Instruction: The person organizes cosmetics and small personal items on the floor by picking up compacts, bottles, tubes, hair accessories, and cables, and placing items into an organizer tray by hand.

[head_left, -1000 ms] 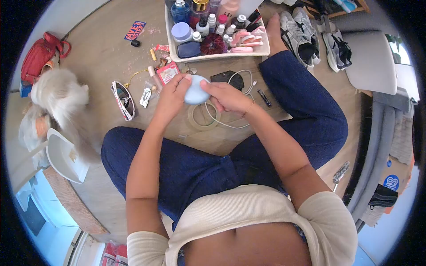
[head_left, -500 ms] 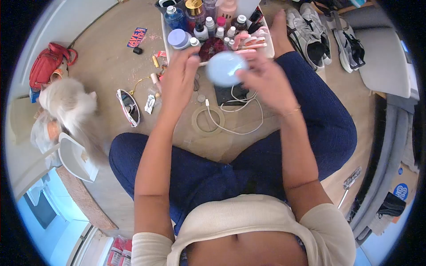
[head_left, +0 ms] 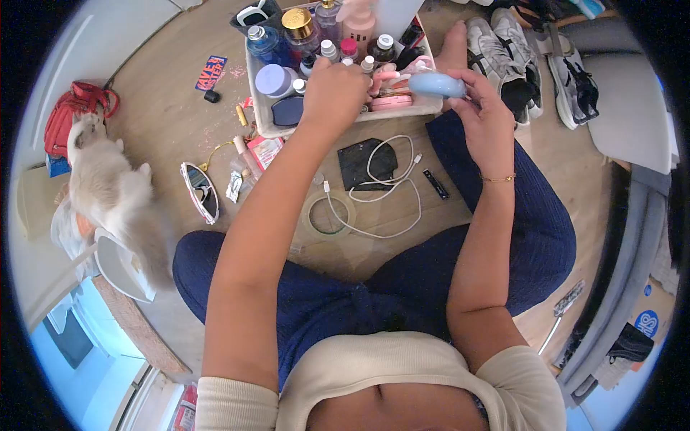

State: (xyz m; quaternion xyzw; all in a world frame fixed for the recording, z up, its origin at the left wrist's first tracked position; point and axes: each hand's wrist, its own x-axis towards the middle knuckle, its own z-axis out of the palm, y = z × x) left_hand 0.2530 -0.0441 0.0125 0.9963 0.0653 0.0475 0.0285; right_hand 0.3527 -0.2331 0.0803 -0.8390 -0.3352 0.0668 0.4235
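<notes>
My right hand (head_left: 490,118) holds a light blue, round, flat disc-like thing (head_left: 435,85) by its right edge, between thumb and fingers. It is seen nearly edge-on, above the right front corner of a white tray (head_left: 269,131). My left hand (head_left: 338,93) reaches over the middle of the tray with curled fingers; the tips, and whatever they grip, are hidden. Around it stand a lilac-lidded jar (head_left: 276,80), a blue bottle (head_left: 269,47), a gold-capped bottle (head_left: 299,27), a pink pump bottle (head_left: 359,25) and several small bottles. A pink case (head_left: 391,102) lies near the front wall.
Before me lie a black pouch (head_left: 367,164), a white cable (head_left: 411,197), a tape roll (head_left: 310,215) and a small black stick (head_left: 435,184). White-framed sunglasses (head_left: 200,192) lie left. A cat (head_left: 111,179) is beside a red bag (head_left: 75,118). Shoes (head_left: 503,57) stand right.
My right hand has moved right with the light blue disc, which has turned from face-on to nearly edge-on. My left hand has gone from the tray's left front edge to over its middle.
</notes>
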